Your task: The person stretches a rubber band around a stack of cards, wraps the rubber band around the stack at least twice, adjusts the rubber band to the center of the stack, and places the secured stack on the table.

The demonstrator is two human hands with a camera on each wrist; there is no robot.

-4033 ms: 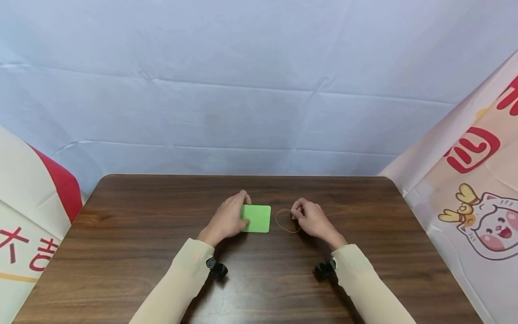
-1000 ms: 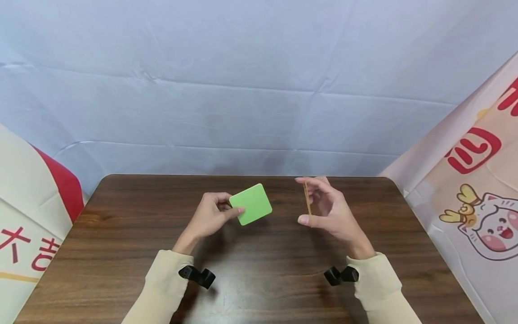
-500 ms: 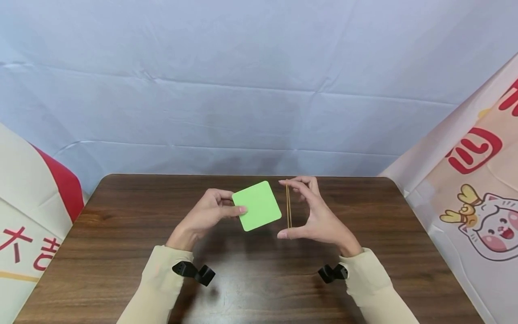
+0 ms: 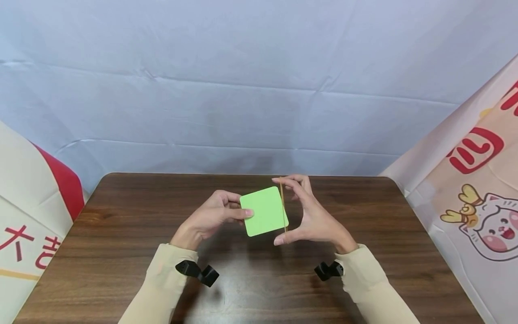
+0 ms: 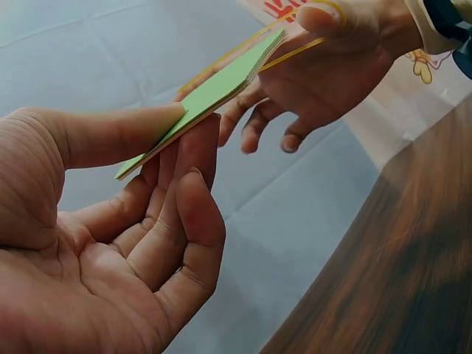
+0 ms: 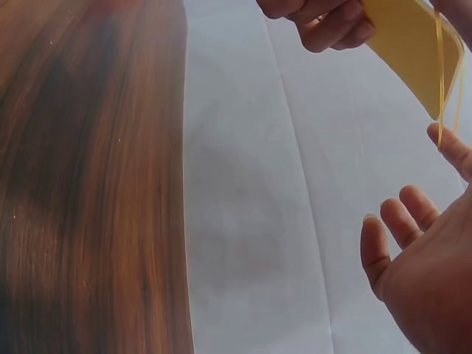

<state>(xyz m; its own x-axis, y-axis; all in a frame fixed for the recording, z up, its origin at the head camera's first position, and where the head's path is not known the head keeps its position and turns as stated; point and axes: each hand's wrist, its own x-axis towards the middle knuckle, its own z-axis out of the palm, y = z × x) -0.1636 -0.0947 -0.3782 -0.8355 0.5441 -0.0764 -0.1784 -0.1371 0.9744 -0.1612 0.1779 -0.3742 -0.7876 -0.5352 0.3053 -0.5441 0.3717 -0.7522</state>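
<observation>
My left hand [image 4: 214, 213] pinches a thin stack of square cards [image 4: 263, 211], green on top with rounded corners, between thumb and fingers. Layered edges of the stack [image 5: 228, 85] show in the left wrist view, and its underside [image 6: 405, 51] looks yellow in the right wrist view. A rubber band [image 4: 283, 207] is stretched between the spread thumb and index finger of my right hand [image 4: 309, 218]. The band crosses the right end of the stack, with one strand in front and the other behind. The other fingers of the right hand [image 6: 435, 273] are spread and touch nothing.
Both hands are raised over a dark brown wooden table [image 4: 141, 234]. A pale cloth backdrop [image 4: 243, 90] hangs behind its far edge, and printed banners flank it, the right banner [image 4: 485, 202] bearing a cartoon cat.
Both hands have lifted from the table with the cards and the rubber band. The right hand has spread the band and come left, so it now passes over the cards' right end.
</observation>
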